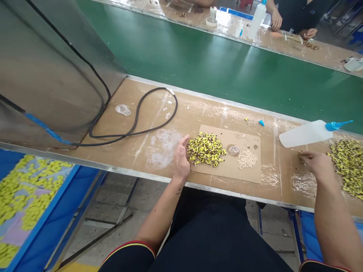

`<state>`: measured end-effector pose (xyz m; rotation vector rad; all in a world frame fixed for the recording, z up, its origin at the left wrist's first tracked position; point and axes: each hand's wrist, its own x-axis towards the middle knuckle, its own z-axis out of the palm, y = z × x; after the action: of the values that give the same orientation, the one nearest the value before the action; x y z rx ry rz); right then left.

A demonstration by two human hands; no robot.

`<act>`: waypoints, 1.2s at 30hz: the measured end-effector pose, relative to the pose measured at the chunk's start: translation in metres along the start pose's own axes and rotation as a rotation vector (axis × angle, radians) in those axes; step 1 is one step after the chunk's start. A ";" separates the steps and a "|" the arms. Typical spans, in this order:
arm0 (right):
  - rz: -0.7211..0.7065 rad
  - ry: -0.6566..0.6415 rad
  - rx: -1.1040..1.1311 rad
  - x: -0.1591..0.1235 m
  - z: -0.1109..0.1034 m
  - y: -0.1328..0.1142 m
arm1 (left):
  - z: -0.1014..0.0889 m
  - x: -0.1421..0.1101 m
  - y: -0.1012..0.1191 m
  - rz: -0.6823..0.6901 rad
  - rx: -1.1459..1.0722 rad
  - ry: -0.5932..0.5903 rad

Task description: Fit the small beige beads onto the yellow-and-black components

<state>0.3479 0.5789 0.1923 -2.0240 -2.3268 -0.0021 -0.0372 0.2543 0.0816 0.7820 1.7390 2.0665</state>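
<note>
My left hand (181,158) stands on edge with fingers stretched out, cupped against the left side of a heap of small yellow-and-black pieces (207,149). That heap lies on a flat cardboard sheet (229,172). Also on the sheet are a small clear cup (234,150) and a pile of tiny beige pieces (247,158). Farther right, my right hand (317,165) is low over the table, its fingertips drawn together near a few tiny dark bits. Whatever is between them is too small to make out. Beside it spreads a larger heap of yellow-and-dark pieces (348,166).
A white squeeze bottle (306,134) with a blue nozzle lies behind my right hand. A black cable (136,117) loops across the left of the table beside a metal cabinet (56,75). Beyond the green belt (198,56), other people's hands (276,20) work. Blue trays (56,211) flank the table.
</note>
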 end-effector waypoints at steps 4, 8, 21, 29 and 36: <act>0.246 -0.094 0.136 -0.003 0.002 0.004 | 0.000 0.000 -0.002 0.006 -0.005 0.004; 0.277 0.012 0.304 -0.011 0.011 0.019 | -0.001 0.000 -0.003 0.011 0.042 -0.006; 0.020 0.449 0.986 -0.078 -0.016 -0.014 | -0.001 0.001 -0.001 0.014 0.057 0.000; -0.981 -0.062 0.995 -0.165 -0.008 -0.234 | 0.000 0.003 0.003 -0.010 0.039 0.004; -1.115 -0.109 0.876 -0.153 0.014 -0.285 | -0.005 0.001 0.001 0.007 0.117 -0.055</act>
<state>0.0867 0.3887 0.1819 -0.2713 -2.4773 0.8747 -0.0411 0.2513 0.0823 0.8721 1.8431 1.9430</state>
